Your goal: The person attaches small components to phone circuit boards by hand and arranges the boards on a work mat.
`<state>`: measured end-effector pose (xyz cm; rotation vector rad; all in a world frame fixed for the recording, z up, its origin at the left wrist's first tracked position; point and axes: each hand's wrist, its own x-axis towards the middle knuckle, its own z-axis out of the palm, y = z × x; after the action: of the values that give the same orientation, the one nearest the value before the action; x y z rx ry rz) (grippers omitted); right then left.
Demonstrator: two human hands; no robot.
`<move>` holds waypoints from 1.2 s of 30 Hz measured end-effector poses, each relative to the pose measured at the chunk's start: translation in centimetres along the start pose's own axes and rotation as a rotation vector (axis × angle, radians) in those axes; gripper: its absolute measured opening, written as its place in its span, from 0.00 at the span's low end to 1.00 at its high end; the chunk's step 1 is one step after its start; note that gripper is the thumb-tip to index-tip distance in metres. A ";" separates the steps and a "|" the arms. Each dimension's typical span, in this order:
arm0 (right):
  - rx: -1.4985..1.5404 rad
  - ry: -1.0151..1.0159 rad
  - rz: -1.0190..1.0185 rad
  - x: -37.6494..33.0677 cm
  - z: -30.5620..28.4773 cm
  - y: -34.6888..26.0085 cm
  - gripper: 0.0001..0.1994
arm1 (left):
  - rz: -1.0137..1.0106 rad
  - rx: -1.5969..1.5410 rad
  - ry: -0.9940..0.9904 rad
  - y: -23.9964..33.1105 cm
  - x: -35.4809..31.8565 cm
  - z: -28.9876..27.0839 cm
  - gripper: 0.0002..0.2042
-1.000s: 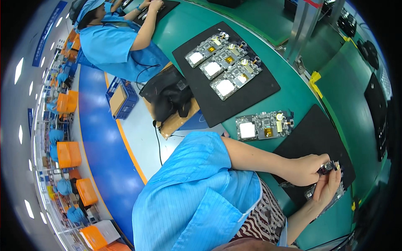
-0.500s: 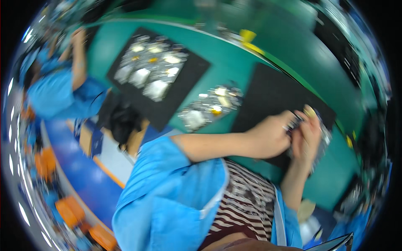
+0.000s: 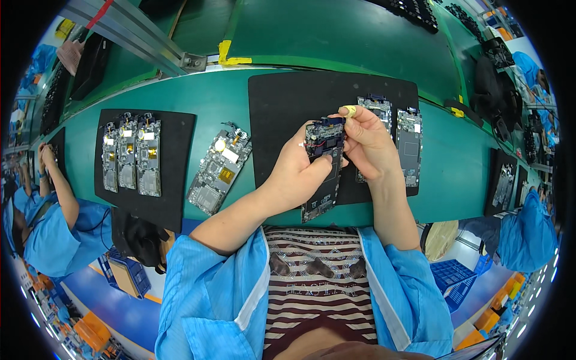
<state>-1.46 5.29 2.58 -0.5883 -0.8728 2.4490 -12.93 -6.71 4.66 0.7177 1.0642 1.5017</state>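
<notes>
My left hand (image 3: 298,175) grips a long dark circuit board (image 3: 322,191), its thumb lying across the face. The board is tilted, its upper end away from me, with a thin red wire near that end. My right hand (image 3: 373,146) is closed at the board's upper right edge, thumb and forefinger pinched together. A yellow wrap (image 3: 349,111) covers that forefinger's tip. Whether a small part sits in the pinch is hidden. Behind my right hand lie two more boards, one partly covered (image 3: 375,107) and one to its right (image 3: 409,144), on a black mat (image 3: 279,99).
Left of the mat, a single board (image 3: 219,169) lies slanted on the green table (image 3: 225,90). Further left, three boards (image 3: 149,155) rest on another black mat (image 3: 180,135). A metal post (image 3: 141,36) rises at the back left. Co-workers sit on both sides, beside blue crates (image 3: 459,282).
My view has swung round and become sharp, so my hands now appear nearer the middle. The circuit board stays in my grip and now shows its face.
</notes>
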 end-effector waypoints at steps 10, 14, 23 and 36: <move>0.016 -0.036 0.046 0.2 0.0 0.0 0.09 | -0.003 -0.012 0.000 0.1 -0.2 -0.3 0.19; 0.018 -0.018 0.041 0.2 0.1 0.0 0.09 | 0.030 0.008 -0.002 0.1 -0.1 -0.3 0.17; -0.008 -0.044 0.008 0.0 0.0 -0.2 0.09 | 0.031 -0.022 0.010 0.2 0.0 -0.2 0.15; -0.013 -0.033 -0.032 0.0 0.4 0.1 0.07 | 0.048 0.122 -0.051 0.1 -0.2 -0.8 0.15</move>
<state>-1.68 5.06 2.77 -0.5366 -0.9054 2.4325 -13.63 -7.09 4.49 0.8676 1.1134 1.4608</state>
